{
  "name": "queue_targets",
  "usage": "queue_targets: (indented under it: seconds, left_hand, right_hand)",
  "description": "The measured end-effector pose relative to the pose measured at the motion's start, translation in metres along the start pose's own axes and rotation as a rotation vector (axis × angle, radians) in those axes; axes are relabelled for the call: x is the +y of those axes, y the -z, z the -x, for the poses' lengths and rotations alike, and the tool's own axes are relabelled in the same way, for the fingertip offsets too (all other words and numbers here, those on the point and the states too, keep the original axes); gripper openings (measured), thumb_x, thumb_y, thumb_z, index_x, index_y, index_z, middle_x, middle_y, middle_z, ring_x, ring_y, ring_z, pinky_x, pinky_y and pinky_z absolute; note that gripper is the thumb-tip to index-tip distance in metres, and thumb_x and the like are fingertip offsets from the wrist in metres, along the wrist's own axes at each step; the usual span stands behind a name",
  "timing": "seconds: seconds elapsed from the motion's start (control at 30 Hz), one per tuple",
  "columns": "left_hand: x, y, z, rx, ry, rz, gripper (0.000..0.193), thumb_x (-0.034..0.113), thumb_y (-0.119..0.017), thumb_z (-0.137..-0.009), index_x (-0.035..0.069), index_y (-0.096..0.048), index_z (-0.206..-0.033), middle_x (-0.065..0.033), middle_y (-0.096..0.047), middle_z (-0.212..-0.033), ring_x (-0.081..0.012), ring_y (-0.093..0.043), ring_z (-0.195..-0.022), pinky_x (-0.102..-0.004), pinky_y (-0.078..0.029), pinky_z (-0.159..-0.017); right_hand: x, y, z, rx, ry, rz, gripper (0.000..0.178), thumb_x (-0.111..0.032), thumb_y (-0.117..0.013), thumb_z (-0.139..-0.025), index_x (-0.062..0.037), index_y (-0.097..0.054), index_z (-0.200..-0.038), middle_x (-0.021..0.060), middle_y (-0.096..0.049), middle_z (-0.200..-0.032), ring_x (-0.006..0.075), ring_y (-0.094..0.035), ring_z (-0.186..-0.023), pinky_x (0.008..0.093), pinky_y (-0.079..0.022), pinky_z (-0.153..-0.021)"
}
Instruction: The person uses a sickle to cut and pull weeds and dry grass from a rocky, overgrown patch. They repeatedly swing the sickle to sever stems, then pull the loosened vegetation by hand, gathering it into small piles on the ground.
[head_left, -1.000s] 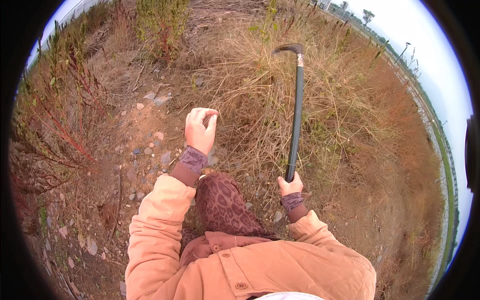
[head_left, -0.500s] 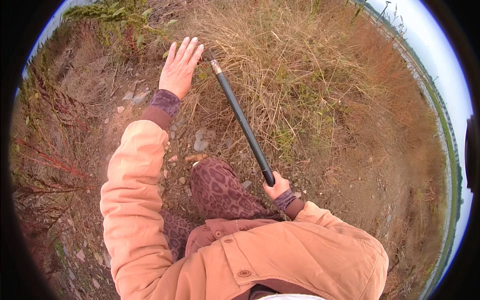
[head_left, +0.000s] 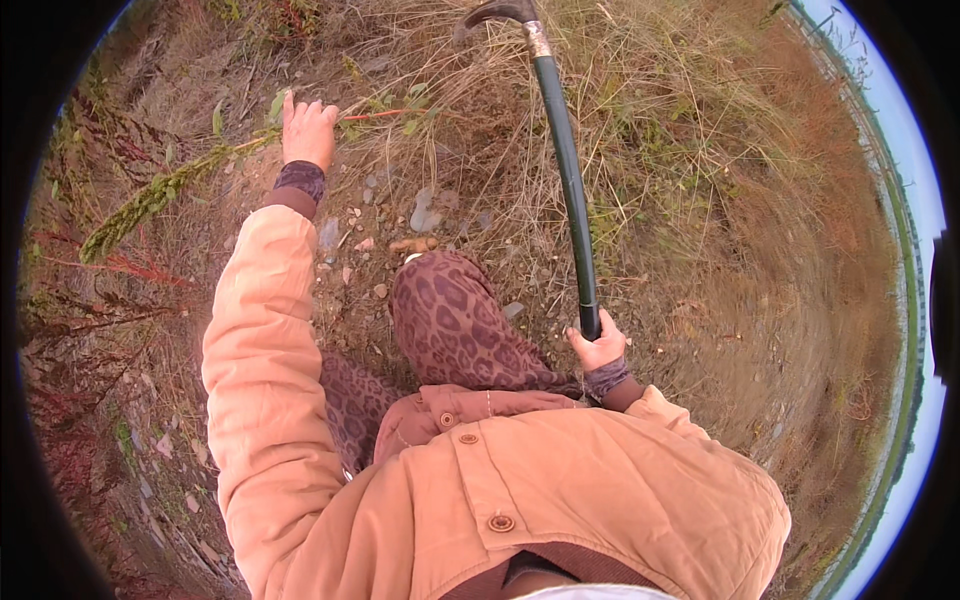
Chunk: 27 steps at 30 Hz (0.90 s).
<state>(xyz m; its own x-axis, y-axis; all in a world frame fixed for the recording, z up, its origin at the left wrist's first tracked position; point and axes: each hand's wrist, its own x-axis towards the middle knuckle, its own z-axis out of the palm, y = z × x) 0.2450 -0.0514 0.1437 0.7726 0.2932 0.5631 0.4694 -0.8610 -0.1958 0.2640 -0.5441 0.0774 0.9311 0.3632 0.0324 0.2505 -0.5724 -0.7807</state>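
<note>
We had our left hand [head_left: 308,137] closed around a green, red-stemmed, leafy weed [head_left: 160,203], our right hand [head_left: 600,347] clenching a dark-green-handled, hook-bladed sickle [head_left: 571,170]!

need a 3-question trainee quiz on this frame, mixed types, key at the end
1. Multiple choice: which hand holds the dark green handle of the hooked tool?
A) left
B) right
C) both
2. True or false: the curved blade sits at the handle's end nearest the person.
3. Fill in: the left hand grips a plant stalk; in the picture, the plant's green seed head lies to the ____ of that hand.

Key:
1. B, the right hand.
2. False; the curved blade is at the far end.
3. left
</note>
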Motion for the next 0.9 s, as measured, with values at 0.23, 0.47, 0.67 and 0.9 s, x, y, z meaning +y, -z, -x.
queue_targets:
  seconds: [0.23, 0.47, 0.67, 0.9]
  left_hand:
    - [-0.013, -0.048, 0.076, -0.208, 0.159, 0.039, 0.008, 0.019, -0.057, -0.075, 0.014, -0.061, -0.08, -0.0064, -0.059, -0.072, -0.0236, -0.055, -0.079, -0.042, -0.027, -0.098]
    - [-0.014, -0.081, 0.145, -0.412, 0.321, 0.055, 0.012, 0.025, -0.06, -0.074, 0.016, -0.062, -0.081, -0.0084, -0.062, -0.076, -0.0232, -0.056, -0.085, -0.0395, -0.03, -0.095]
    - [0.003, -0.095, 0.183, -0.43, 0.381, 0.1, 0.01, 0.025, -0.06, -0.074, 0.016, -0.061, -0.078, -0.0066, -0.061, -0.072, -0.0231, -0.055, -0.082, -0.0387, -0.032, -0.082]
    - [0.013, -0.082, 0.19, -0.483, 0.398, 0.076, 0.011, 0.025, -0.059, -0.076, 0.015, -0.059, -0.081, -0.0049, -0.062, -0.078, -0.022, -0.052, -0.088, -0.0412, -0.031, -0.082]
  right_hand:
    - [0.032, 0.058, 0.01, 0.116, 0.059, 0.169, 0.022, -0.016, -0.067, -0.066, -0.0062, -0.05, -0.076, 0.0065, -0.045, -0.054, 0.0123, -0.043, -0.047, 0.0272, -0.04, -0.047]
    - [0.062, 0.057, 0.029, -0.082, 0.031, 0.388, 0.024, -0.017, -0.065, -0.066, -0.0082, -0.052, -0.083, 0.0135, -0.051, -0.056, 0.0294, -0.057, -0.053, 0.0337, -0.045, -0.05]
    - [0.069, -0.003, -0.022, -0.137, -0.127, 0.497, 0.027, -0.017, -0.064, -0.06, -0.0048, -0.052, -0.081, 0.016, -0.057, -0.066, 0.0317, -0.059, -0.065, 0.0364, -0.046, -0.06]
    - [0.07, -0.041, -0.114, -0.274, -0.202, 0.661, 0.031, -0.018, -0.064, -0.062, -0.0057, -0.057, -0.089, 0.019, -0.061, -0.08, 0.0336, -0.059, -0.079, 0.0389, -0.047, -0.07]
